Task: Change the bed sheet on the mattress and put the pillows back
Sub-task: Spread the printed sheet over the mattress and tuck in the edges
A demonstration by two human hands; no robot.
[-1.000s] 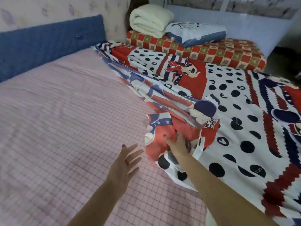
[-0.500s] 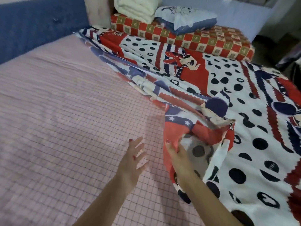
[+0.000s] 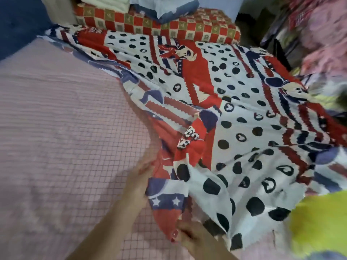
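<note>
The sheet (image 3: 234, 128), red, white and blue with black dots, lies bunched on the right side of the bed (image 3: 56, 137). The right hand (image 3: 193, 239) grips its near edge. The left hand (image 3: 140, 177) touches the sheet's left edge with straight fingers, though it is blurry. A pillow (image 3: 165, 10) sits on a checked quilt (image 3: 169, 29) behind.

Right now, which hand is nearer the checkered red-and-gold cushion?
Left. The left hand lies against the patterned sheet's edge mid-bed; the right hand grips its corner nearer the camera, farther from the cushion.
</note>
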